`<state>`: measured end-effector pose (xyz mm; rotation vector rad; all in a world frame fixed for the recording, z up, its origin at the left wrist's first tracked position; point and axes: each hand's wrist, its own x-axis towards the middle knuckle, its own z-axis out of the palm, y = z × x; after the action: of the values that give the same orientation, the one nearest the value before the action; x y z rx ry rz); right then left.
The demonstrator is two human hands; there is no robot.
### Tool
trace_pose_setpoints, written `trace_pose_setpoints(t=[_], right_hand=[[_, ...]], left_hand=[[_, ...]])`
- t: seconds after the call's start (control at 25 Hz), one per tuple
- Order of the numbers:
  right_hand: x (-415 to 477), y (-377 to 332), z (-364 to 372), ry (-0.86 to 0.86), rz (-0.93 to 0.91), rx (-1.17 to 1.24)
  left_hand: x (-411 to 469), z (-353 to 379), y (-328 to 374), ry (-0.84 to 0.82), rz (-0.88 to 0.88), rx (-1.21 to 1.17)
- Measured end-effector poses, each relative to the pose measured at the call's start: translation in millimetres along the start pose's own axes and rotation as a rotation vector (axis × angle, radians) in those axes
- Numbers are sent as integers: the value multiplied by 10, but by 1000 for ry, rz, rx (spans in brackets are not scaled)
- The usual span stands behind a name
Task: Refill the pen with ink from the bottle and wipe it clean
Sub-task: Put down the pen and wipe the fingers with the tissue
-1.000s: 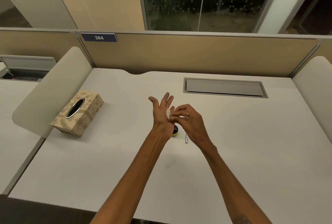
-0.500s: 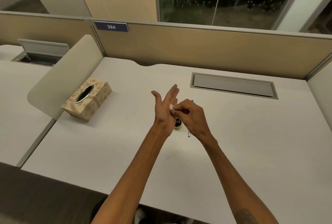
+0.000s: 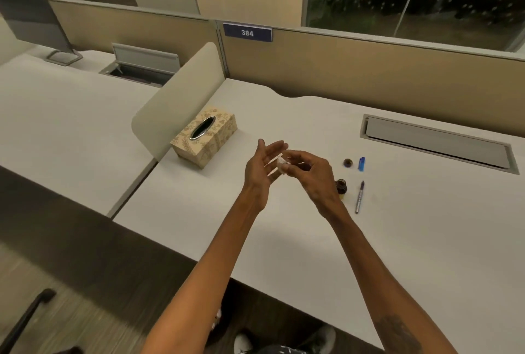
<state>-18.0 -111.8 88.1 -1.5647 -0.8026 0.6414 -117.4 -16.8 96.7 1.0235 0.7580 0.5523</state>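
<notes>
A small crumpled white tissue (image 3: pixel 281 165) is pinched in the fingertips of my right hand (image 3: pixel 311 174) and pressed against the palm of my left hand (image 3: pixel 262 167), whose fingers are spread upright. Both hands hover above the white desk. To their right, a dark ink bottle (image 3: pixel 341 186) stands uncapped, partly hidden by my right hand. Its round dark cap (image 3: pixel 348 162) lies farther back. The pen (image 3: pixel 360 197) lies on the desk just right of the bottle, tip pointing away. The pen's blue cap (image 3: pixel 361 163) lies beside the bottle cap.
A patterned tissue box (image 3: pixel 204 137) sits to the left by a rounded desk divider (image 3: pixel 173 103). A grey cable hatch (image 3: pixel 437 143) is set into the white desk (image 3: pixel 426 240) at the back right. A beige partition (image 3: pixel 369 69) closes the far edge. My shoes (image 3: pixel 284 339) show below the desk's front edge.
The view has swung left and down, so the bottle, pen and caps now show to the right of my hands. My right hand keeps rubbing the tissue over my left palm.
</notes>
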Motion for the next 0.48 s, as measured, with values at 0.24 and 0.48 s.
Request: trace_pose_setpoints(t=[0.24, 0.48], right_hand=[[-108, -54, 1025, -250, 52, -30], [-403, 84, 2013, -563, 106, -178]], left_hand=[[-331, -1337, -113, 267, -37, 46], [-830, -2455, -391, 483, -133, 40]])
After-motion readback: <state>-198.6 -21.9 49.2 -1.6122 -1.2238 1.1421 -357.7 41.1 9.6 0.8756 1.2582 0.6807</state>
